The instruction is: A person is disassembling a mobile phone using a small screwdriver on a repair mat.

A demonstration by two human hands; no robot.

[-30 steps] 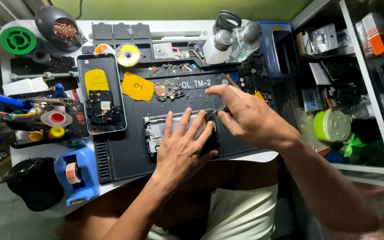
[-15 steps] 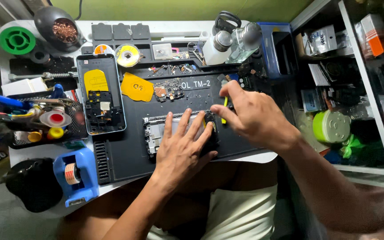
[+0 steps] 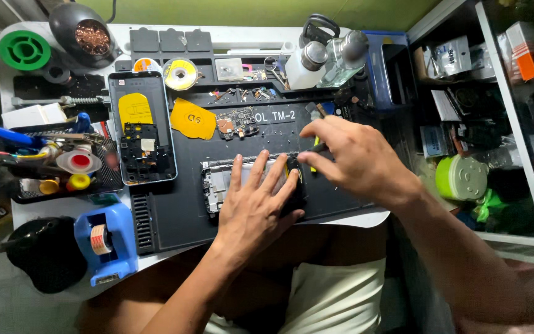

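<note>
An opened phone frame [image 3: 217,182] lies flat on the black work mat [image 3: 174,210]. My left hand [image 3: 254,207] rests spread over it, fingers apart, pressing it down. My right hand [image 3: 353,158] grips a thin tool with a yellow and black handle [image 3: 314,148], its tip at the phone's right end by my left fingertips. A small circuit board [image 3: 237,122] and a yellow film piece [image 3: 193,119] lie just behind the phone.
A second opened phone [image 3: 141,127] lies at the mat's left. A blue tape dispenser [image 3: 105,241] sits at front left, bottles [image 3: 307,65] at the back, a tool caddy [image 3: 63,162] at left, cluttered shelves [image 3: 465,111] at right.
My right hand has drawn slightly nearer and lowered the tool to the phone's right end. My left hand has stayed flat on the phone.
</note>
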